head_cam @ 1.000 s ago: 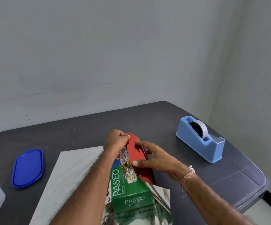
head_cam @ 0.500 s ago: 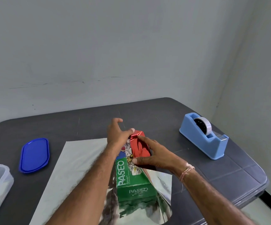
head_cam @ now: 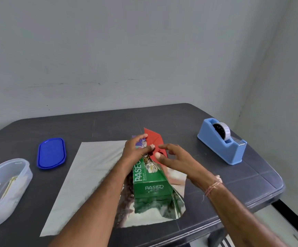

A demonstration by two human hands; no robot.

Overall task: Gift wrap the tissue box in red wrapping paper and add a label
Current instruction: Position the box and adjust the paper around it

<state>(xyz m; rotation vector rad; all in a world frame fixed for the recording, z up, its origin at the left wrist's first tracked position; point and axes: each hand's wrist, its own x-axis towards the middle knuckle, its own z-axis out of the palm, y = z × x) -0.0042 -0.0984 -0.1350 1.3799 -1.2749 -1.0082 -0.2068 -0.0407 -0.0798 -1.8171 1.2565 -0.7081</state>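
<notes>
Tissue box [head_cam: 150,182], green, centre-near on table [head_cam: 216,114], lying on wrapping paper [head_cam: 91,175], silver side up, its red flap [head_cam: 153,138] raised at the box's far end; left hand [head_cam: 137,148] pinches flap against box, right hand [head_cam: 173,157] open, fingertips touching the red. Box likely light, stiff; foil thin, slippery, crease-prone, best held at edges. Right: tape dispenser [head_cam: 223,145]; left: blue lid [head_cam: 51,153], clear tub [head_cam: 3,189], all well apart, nothing obstructing.
</notes>
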